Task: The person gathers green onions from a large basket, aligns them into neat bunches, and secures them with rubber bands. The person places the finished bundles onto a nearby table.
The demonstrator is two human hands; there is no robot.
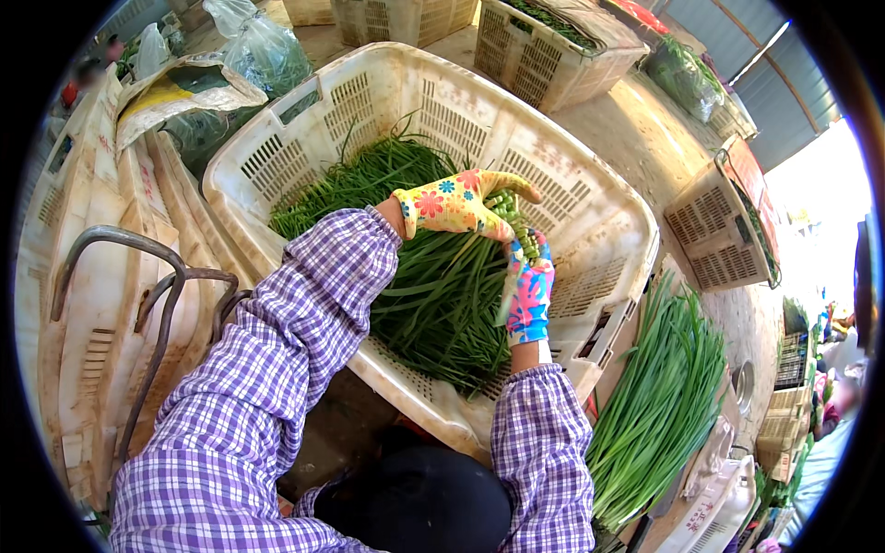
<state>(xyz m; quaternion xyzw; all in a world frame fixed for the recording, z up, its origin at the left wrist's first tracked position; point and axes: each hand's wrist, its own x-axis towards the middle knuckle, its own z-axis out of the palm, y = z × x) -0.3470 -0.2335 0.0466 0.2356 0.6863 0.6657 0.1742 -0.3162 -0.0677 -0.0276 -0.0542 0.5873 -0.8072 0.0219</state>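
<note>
My left hand (pixel 449 202), in a yellow glove with printed flowers, curves around the pale cut ends of a bunch of garlic chives (pixel 508 207). Below it, my right hand (pixel 529 290), in a blue and pink glove, grips the same stalk ends from the right side. The bunch's long green leaves trail down and left onto more chives (pixel 373 173) heaped in a large, stained white plastic crate (pixel 429 62). The hands hide part of the stalks, and the right fingertips are only partly visible.
Loose chives (pixel 657 401) lie on a surface right of the crate. Stacked white crates (pixel 104 290) and a bent metal bar (pixel 173 297) stand at left. Filled crates (pixel 546 52) stand behind, with plastic bags (pixel 266 55) at back left. A dark rounded thing (pixel 422 498) fills the bottom.
</note>
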